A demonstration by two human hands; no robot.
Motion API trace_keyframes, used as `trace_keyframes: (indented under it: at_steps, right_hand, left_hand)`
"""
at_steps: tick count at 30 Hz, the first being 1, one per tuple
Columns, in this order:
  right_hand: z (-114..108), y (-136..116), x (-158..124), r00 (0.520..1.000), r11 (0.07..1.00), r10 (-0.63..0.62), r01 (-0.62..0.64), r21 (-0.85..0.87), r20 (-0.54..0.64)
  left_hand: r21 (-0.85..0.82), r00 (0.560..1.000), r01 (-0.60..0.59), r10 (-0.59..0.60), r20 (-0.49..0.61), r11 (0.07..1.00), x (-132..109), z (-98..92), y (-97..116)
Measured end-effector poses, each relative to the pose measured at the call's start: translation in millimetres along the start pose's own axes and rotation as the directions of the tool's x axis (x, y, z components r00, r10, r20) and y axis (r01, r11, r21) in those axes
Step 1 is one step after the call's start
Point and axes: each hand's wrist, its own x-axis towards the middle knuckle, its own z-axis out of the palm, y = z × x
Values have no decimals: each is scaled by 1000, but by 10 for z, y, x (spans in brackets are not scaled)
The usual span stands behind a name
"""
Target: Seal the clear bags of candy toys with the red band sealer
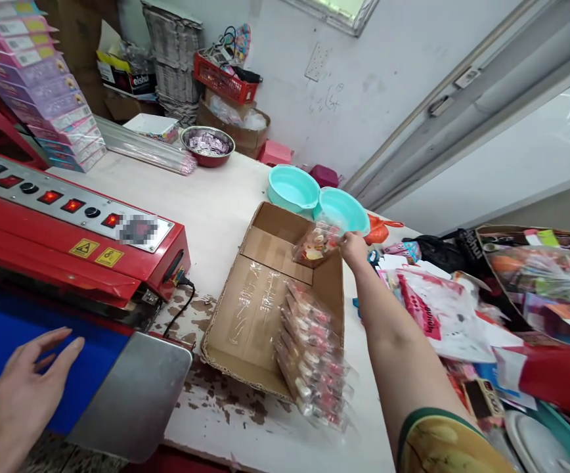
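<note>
My right hand (354,249) is closed on a clear plastic packet (316,244) with small colourful contents that I cannot make out. It holds this packet over the far right end of a shallow cardboard box (250,295). A slanting row of similar packets (309,355) lies along the box's right side, the nearest ones reaching past its front edge. My left hand (33,387) hovers over the blue belt (92,348) of a red machine (73,230), fingers apart and nothing in them. A bare metal plate (137,401) extends from the belt's end.
Two turquoise basins (293,187) stand behind the box. A metal bowl of small sachets (208,146) sits farther back, beside long clear plastic film (142,148). Stacked boxes (53,92) rise behind the machine. Plastic bags and mixed clutter (442,309) fill the right side.
</note>
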Motion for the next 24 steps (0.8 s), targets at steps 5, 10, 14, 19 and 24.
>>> trace_keyframes:
  at_steps: [5,10,14,19,24]
  right_hand:
    - [-470,-320,-438,960,888,-240,278,368,-147]
    - [-1102,-1087,-1469,871,720,-370,489,493,-322]
    - [-1115,-1687,-2181,868,557,-497,326,764,-7]
    - [-624,-2089,-2581,795,480,-522,-27,877,310]
    - [-167,-2284,-2808,772,425,-455,-249,870,443]
  left_hand:
    - [-179,979,-100,129,156,979,-263,14,429]
    - [-521,880,-227,402,251,823,-563,-1,1311]
    - [-747,736,-77,543,405,661,-592,-44,1937]
    - [-711,625,338,417,660,617,-501,-35,1877]
    - [-703,756,500,142,639,506,-462,98,1459]
